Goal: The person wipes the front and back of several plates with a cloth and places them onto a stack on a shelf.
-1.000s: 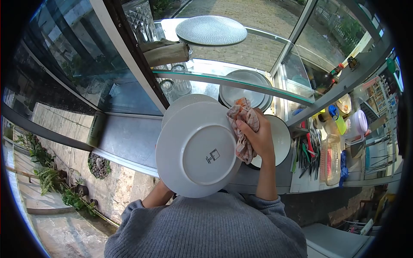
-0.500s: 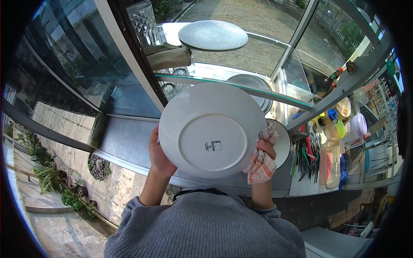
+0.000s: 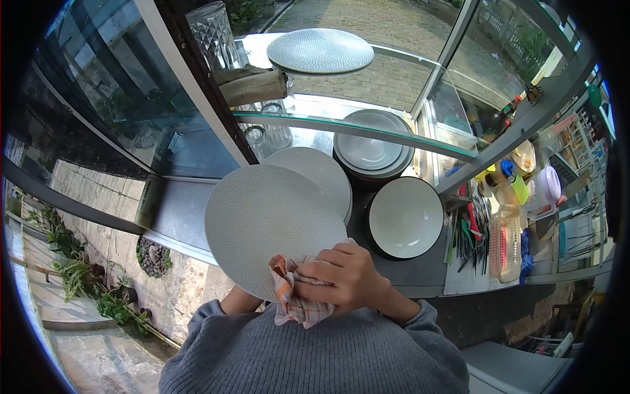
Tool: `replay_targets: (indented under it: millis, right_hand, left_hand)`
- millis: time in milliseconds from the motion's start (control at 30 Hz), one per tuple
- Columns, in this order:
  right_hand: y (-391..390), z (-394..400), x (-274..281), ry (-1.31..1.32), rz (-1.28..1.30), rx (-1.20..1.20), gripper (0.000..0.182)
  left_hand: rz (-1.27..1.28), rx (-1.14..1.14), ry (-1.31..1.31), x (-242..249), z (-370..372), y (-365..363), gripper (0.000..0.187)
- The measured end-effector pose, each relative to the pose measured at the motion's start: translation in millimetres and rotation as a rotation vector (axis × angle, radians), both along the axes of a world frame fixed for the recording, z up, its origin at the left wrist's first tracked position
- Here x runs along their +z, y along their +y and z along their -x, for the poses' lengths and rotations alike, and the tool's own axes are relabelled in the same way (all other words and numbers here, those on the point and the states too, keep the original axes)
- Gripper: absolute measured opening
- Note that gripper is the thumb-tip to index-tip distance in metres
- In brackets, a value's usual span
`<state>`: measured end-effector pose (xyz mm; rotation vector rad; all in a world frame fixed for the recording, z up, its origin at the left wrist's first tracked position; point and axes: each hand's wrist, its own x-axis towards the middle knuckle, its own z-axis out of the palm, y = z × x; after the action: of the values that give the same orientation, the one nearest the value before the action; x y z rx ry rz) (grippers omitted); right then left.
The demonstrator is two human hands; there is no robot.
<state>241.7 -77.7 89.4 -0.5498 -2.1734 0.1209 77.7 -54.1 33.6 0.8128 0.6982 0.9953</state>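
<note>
A round, pale plate [image 3: 269, 223] with a dimpled face is held tilted in front of my chest, its top side toward me. My left hand [image 3: 240, 301] is behind its lower left edge; only the wrist shows, and the fingers are hidden under the plate. My right hand [image 3: 341, 279] is closed around a crumpled orange-and-white checked cloth [image 3: 305, 295], pressed against the plate's lower right rim. Just behind the held plate lies another dimpled plate [image 3: 315, 174]. A cream bowl with a dark rim [image 3: 405, 218] stands to the right.
Stacked plates [image 3: 374, 141] sit behind a glass shelf edge [image 3: 354, 133]. A silvery textured plate [image 3: 320, 50] lies on the upper shelf near drinking glasses [image 3: 213, 36]. At right are scattered cutlery [image 3: 469, 233], a plastic basket [image 3: 504, 243] and a lidded tub [image 3: 546, 187].
The plate has turned from its underside to its dimpled face and moved lower left. My right hand, with the cloth, has moved left onto its front. The stacked plates are now uncovered.
</note>
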Motion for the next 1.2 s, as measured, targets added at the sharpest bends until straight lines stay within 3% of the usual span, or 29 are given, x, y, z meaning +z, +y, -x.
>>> replay_targets:
  millis: [33,233,300,400,467,500,567,667,767,833,867,933,1033,1133,1200]
  right_hand:
    - [0.8,1.5,0.2,-0.046,0.110,0.066,0.039]
    - [17.2,20.6,-8.5,0.016,0.253,0.149,0.039]
    - [22.8,23.1,-6.6,0.008,0.258,0.144,0.038]
    - [36.8,24.4,-9.1,0.040,0.239,0.078,0.044]
    - [57.1,21.3,-11.1,0.142,0.151,-0.156,0.041]
    - [68.1,18.2,-15.2,0.141,0.152,-0.152,0.041]
    - [84.3,13.3,-19.1,0.273,0.178,-0.459,0.037]
    - [78.2,17.7,-16.0,0.325,0.255,-0.491,0.036]
    - [37.7,38.6,-2.6,0.327,0.341,-0.167,0.035]
    - [16.0,51.8,-4.6,0.297,0.259,0.016,0.037]
    - [16.7,51.2,-3.8,0.299,0.259,0.012,0.037]
    - [19.1,51.6,-3.0,0.276,0.165,-0.025,0.039]
    - [48.5,34.6,-3.5,0.302,0.124,-0.271,0.042]
    - [72.7,9.9,-21.8,0.302,0.186,-0.447,0.041]
    - [77.8,0.2,-32.2,0.319,0.389,-0.574,0.039]
  left_hand:
    - [-0.005,0.001,0.003,-2.5,7.1,-5.0,0.081]
    - [-0.028,-0.012,0.021,-41.8,123.3,-93.5,0.080]
    - [-0.032,-0.012,0.026,-29.1,118.3,-88.6,0.080]
    - [-0.038,-0.012,0.032,-25.7,54.6,-40.5,0.080]
    - [-0.041,-0.011,0.038,-25.2,35.5,-38.7,0.079]
    - [-0.044,-0.010,0.041,-22.5,18.0,-28.4,0.079]
    - [-0.052,-0.009,0.046,-22.1,12.9,-23.2,0.079]
    - [-0.067,-0.022,0.054,-22.1,7.5,-15.2,0.078]
    - [-0.067,-0.031,0.068,-35.1,34.9,-39.2,0.078]
    - [-0.070,-0.042,0.077,-52.7,84.5,-77.6,0.077]
    - [-0.073,-0.048,0.082,-56.0,101.7,-84.8,0.077]
    - [-0.074,-0.055,0.099,-50.2,91.0,-66.0,0.077]
    - [-0.078,-0.056,0.114,-42.4,52.3,-43.7,0.076]
    - [-0.090,-0.066,0.122,-38.4,21.8,-25.1,0.076]
    - [-0.102,-0.066,0.130,-36.4,18.1,-16.7,0.075]
